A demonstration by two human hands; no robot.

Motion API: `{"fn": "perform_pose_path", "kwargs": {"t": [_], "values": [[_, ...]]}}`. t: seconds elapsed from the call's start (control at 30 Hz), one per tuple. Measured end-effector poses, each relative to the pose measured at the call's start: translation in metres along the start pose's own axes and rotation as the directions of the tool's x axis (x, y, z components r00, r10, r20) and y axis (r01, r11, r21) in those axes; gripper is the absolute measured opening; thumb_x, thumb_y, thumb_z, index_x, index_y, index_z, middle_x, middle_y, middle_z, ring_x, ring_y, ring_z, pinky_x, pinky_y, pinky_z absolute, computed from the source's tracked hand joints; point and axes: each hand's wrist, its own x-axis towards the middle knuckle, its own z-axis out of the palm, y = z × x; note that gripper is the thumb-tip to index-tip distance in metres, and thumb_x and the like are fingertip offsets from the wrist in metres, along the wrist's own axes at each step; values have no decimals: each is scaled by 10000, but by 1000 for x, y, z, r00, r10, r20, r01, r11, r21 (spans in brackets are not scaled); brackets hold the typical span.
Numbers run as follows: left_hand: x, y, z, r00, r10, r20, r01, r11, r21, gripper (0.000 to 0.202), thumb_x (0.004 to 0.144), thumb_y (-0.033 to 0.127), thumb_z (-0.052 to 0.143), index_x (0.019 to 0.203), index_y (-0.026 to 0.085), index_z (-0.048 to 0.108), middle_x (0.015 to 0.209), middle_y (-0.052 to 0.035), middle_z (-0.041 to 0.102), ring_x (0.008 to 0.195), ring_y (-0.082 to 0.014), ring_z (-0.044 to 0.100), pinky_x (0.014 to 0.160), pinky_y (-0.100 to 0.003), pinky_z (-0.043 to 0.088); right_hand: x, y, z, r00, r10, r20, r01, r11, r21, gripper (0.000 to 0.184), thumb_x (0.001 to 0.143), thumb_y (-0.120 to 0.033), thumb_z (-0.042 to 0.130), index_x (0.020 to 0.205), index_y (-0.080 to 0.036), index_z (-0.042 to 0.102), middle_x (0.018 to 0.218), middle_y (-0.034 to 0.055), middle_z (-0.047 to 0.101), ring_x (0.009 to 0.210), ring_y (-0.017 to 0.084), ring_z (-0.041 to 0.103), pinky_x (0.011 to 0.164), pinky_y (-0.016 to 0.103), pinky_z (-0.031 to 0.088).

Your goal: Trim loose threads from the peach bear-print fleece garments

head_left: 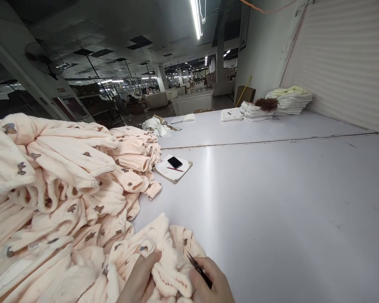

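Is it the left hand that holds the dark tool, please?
No, the right hand holds the tool, while the left hand grips the cloth.

The person's left hand grips a pale peach, fluffy fabric garment printed with small brown animals, its thumb pressed on the cloth. The right hand holds slim, dark, pointed metal snips beside the garment's right part. A tall heap of matching peach fluffy garments fills the left side of a smooth, whitish table. Just beyond the garment in hand, a black rectangular phone and a thin dark-red pen lie on a white paper pad.
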Motion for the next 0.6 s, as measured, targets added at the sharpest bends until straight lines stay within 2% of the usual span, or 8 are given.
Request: {"fn": "perform_pose_path", "kwargs": {"t": [0.1, 0.2, 0.27, 0.37, 0.43, 0.53, 0.6], "values": [[-6, 2, 2, 1000, -9, 10, 10, 1000, -28, 326, 680, 148, 662, 1000, 135, 601, 757, -66, 749, 873, -288, 708, 767, -386, 565, 11, -13, -10, 995, -41, 89, 48, 996, -76, 179, 721, -318, 571, 733, -288, 747, 694, -5, 698, 651, 187, 649, 572, 223, 452], [-8, 3, 6, 1000, -5, 15, 6, 999, -32, 345, 643, 138, 675, 982, 133, 613, 732, -57, 747, 859, -291, 709, 759, -383, 565, 14, -21, -6, 979, -169, 117, 184, 975, -125, 151, 686, -271, 620, 715, -317, 761, 628, -28, 671, 572, 153, 615, 526, 203, 415], [-8, 3, 6, 1000, -19, 14, 19, 999, -39, 377, 633, 154, 686, 1002, 135, 611, 718, -55, 745, 841, -293, 710, 751, -388, 563, 13, -21, -1, 975, -177, 132, 193, 974, -117, 135, 697, -275, 628, 665, -304, 755, 603, -30, 668, 568, 150, 608, 520, 200, 408], [-6, 2, -1, 999, -47, 14, 47, 999, 7, 411, 637, 192, 685, 1039, 145, 609, 736, -65, 744, 838, -308, 705, 746, -411, 556, 16, -8, 1, 992, -79, 102, 85, 995, -55, 213, 734, -307, 596, 568, -246, 715, 569, -19, 655, 562, 153, 590, 509, 209, 392], [-5, 2, -12, 999, -16, 38, 9, 985, 171, 402, 645, 218, 688, 1038, 173, 621, 796, -69, 743, 878, -319, 691, 747, -414, 553, 24, 8, -3, 998, 18, 62, -16, 999, -36, 248, 775, -357, 566, 614, -225, 702, 586, -20, 642, 555, 147, 564, 517, 218, 389], [-6, 6, -32, 993, 43, 108, -84, 908, 411, 319, 726, 310, 687, 1028, 225, 631, 955, -61, 713, 955, -292, 653, 771, -398, 547, 50, 38, -12, 991, 130, -18, -131, 987, -91, 204, 792, -398, 572, 737, -217, 648, 717, -23, 642, 667, 159, 571, 604, 233, 415], [-13, 10, -43, 988, 64, 141, -122, 879, 460, 267, 826, 372, 616, 1056, 237, 617, 1078, -59, 663, 982, -240, 626, 810, -389, 532, 73, 57, -13, 985, 162, -59, -169, 978, -126, 123, 768, -339, 611, 768, -216, 600, 793, -17, 637, 758, 176, 576, 669, 254, 422]]}}
